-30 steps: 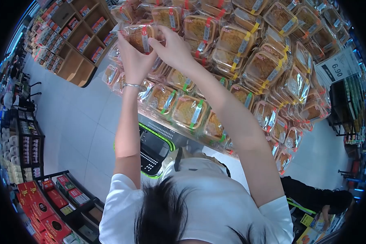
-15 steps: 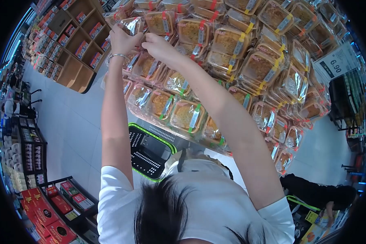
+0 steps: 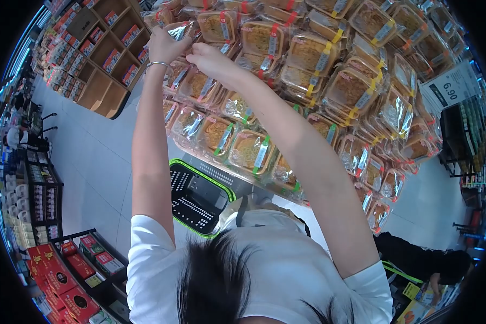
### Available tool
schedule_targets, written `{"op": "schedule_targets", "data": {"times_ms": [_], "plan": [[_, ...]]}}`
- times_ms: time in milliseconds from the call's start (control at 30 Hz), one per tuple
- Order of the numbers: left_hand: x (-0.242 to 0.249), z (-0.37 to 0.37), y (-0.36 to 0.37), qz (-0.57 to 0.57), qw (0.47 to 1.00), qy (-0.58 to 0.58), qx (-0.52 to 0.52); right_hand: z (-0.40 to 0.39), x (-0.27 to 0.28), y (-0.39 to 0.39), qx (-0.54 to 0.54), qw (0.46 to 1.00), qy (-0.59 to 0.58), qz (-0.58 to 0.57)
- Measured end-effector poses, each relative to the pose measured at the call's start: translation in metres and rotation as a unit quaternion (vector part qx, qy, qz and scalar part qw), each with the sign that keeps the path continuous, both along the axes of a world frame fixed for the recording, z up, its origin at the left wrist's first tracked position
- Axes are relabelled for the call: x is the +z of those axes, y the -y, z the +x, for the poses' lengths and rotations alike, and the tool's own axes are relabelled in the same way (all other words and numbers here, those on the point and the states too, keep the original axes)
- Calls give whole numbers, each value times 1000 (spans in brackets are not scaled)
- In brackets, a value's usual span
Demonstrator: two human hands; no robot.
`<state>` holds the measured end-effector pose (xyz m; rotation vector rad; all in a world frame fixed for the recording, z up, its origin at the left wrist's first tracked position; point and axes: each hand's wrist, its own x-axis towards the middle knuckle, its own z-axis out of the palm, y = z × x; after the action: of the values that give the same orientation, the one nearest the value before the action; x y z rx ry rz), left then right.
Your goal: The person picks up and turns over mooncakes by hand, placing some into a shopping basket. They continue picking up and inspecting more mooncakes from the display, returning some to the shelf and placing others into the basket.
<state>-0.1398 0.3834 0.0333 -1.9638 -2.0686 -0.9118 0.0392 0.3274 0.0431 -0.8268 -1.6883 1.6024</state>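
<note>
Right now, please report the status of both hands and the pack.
Left hand at wrapped pack, grip partly hidden. Right hand close beside, fingers curled. Neighbouring packs crowd close.

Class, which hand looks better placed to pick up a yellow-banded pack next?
Probably the right hand: it is nearer the yellow-banded packs, while the left hand is farther off, at another clear-wrapped pack.
</note>
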Motion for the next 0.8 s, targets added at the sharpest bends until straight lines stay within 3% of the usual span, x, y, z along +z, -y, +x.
{"op": "schedule_targets", "data": {"times_ms": [167,233,300,367,467,800], "plan": [[-5,-5,-4,10,1000,-17,0,17,-4,2,3,998,64,-15],[-4,0,1,4,999,-32,-13,28,-1,9,3,998,60,-17],[-5,5,5,36,999,33,-16,31,-7,13,3,998,56,-23],[-4,5,8,36,998,41,-36,28,-22,10,-62,998,4,-1],[-7,0,5,28,997,60,-46,39,-15,15,-63,997,52,-7],[-9,-9,0,-34,993,77,-88,37,-35,-4,-70,997,30,23]]}}
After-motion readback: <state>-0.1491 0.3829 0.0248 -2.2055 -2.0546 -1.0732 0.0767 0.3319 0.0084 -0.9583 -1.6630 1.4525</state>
